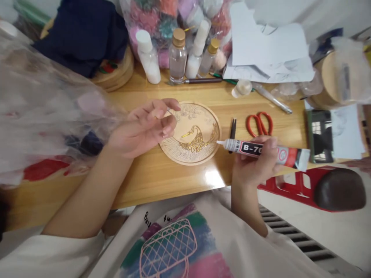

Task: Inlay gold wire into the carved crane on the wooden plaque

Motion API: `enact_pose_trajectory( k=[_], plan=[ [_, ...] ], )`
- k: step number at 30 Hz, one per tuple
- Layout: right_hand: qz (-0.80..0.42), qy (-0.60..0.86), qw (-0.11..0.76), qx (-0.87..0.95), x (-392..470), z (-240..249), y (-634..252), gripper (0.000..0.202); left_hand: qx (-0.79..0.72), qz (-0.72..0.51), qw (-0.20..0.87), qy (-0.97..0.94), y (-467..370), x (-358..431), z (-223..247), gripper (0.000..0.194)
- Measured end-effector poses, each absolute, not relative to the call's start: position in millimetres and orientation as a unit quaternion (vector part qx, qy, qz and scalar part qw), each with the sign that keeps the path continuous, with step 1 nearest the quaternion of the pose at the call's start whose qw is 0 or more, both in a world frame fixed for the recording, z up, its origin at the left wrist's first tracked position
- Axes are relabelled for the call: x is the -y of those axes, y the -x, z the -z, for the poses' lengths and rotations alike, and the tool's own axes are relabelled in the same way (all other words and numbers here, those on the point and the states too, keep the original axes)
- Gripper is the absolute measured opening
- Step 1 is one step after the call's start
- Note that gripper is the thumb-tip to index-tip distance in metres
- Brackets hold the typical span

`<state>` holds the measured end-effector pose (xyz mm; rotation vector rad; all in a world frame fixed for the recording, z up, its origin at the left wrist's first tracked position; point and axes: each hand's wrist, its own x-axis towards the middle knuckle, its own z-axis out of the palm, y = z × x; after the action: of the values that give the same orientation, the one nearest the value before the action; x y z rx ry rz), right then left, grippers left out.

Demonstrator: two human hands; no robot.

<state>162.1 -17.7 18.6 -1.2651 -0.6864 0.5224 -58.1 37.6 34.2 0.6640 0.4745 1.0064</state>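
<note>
A round wooden plaque lies on the table, with a bird outlined partly in gold on its face. My right hand is closed around a glue tube marked "B-70"; the tube's white nozzle points left, at the plaque's right edge. Over the left edge of the plaque is my left hand, palm turned up and fingers curled. Something thin and small shows between its fingertips, too small to name. Black tweezers and red-handled scissors lie right of the plaque.
Several bottles stand behind the plaque, near a dark-handled tool. Papers lie at the back right. Plastic bags crowd the left side. A phone-like dark object rests at the right, above a red stool.
</note>
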Motion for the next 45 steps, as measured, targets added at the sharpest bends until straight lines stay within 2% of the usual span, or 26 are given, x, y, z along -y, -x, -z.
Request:
enact_pose_trajectory(
  k=[4, 10, 12, 22, 34, 41, 45],
  plan=[
    [-0.196, 0.617, 0.675, 0.353, 26.9, -15.5, -154.6, 0.022, -0.239, -0.461, 0.793, -0.32, 58.2, -38.9, -26.0, 0.026],
    [-0.208, 0.702, 0.546, 0.407, 35.6, -15.3, -157.8, 0.03, -0.24, -0.449, 0.799, -0.321, 59.4, -39.8, -21.2, 0.023],
    [-0.221, 0.704, 0.526, 0.423, 36.2, -14.7, -158.5, 0.032, -0.236, -0.448, 0.8, -0.323, 59.1, -40.2, -21.1, 0.02],
    [-0.224, 0.658, 0.567, 0.441, 37.5, -15.5, -156.6, 0.024, -0.258, -0.435, 0.787, -0.354, 59.2, -41.5, -19.1, 0.016],
    [-0.222, 0.689, 0.524, 0.448, 38.7, -16.7, -155.9, 0.027, -0.228, -0.429, 0.808, -0.334, 59.9, -41.5, -19.8, 0.02],
    [-0.224, 0.652, 0.573, 0.443, 38.2, -15.8, -154.0, 0.022, -0.218, -0.432, 0.812, -0.327, 60.6, -41.5, -18.7, 0.018],
    [-0.227, 0.668, 0.549, 0.448, 38.3, -16.9, -153.7, 0.024, -0.223, -0.435, 0.809, -0.327, 59.2, -41.3, -20.2, 0.02]
  ],
)
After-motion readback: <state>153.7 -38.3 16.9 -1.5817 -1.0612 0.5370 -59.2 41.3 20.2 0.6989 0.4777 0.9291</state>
